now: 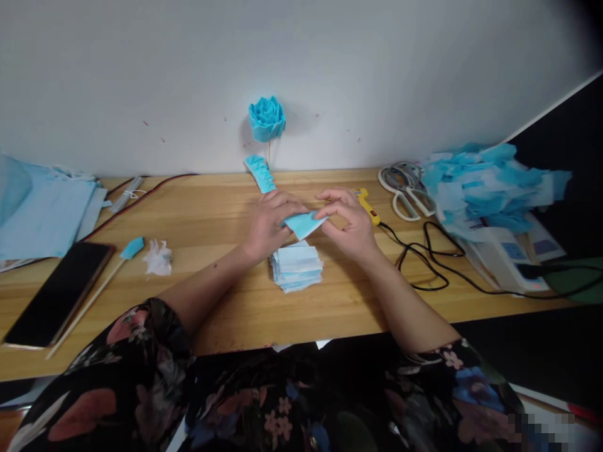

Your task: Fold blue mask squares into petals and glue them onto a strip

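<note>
A folded blue piece of mask-like fabric [304, 225] is held between both hands, its pointed end toward me. My left hand [272, 225] pinches its left corner, and my right hand [347, 223] grips the right corner between thumb and fingers. Just below lies a stack of pale blue and white rectangular pieces [298, 267]. Beyond my left hand is a row of folded blue petals [260, 174]. A blue fabric flower [267, 119] on a thin stick stands against the wall.
At left are a mask pile [40, 207], black phone [59, 295], blue-tipped stick [94, 295] and whitish scrap [157, 257]. At right are a yellow glue gun [368, 207], scissors [406, 191], black cable [424, 251], blue scraps [490, 185] and a white device [511, 257].
</note>
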`<move>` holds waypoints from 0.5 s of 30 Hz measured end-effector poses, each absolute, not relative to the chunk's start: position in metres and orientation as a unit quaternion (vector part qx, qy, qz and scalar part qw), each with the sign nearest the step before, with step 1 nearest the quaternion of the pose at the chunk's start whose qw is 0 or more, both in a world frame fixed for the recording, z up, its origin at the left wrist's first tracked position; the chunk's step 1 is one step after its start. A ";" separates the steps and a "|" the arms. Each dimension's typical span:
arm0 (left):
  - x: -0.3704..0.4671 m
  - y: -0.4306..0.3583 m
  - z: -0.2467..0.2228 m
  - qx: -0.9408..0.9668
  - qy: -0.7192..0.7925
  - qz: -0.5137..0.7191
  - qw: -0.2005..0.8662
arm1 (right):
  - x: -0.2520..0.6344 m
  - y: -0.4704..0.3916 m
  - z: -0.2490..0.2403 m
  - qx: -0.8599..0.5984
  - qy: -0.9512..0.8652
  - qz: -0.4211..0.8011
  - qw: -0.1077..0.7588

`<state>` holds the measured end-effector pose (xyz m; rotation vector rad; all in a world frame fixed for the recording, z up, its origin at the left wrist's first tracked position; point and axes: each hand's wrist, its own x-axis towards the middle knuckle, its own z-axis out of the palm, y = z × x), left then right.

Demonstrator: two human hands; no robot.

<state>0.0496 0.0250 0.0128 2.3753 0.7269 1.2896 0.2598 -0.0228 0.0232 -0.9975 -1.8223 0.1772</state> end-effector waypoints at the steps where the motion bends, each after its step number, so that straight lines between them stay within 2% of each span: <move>1: 0.051 0.024 0.013 0.828 0.262 0.456 0.193 | 0.259 -0.024 0.024 -0.425 -0.745 0.090 0.507; 7: 0.057 0.018 0.017 0.746 0.334 0.459 0.350 | 0.257 -0.025 0.026 -0.474 -0.685 0.231 0.502; 15: 0.058 0.018 0.016 0.738 0.366 0.409 0.392 | 0.255 -0.019 0.014 -0.494 -0.601 0.332 0.533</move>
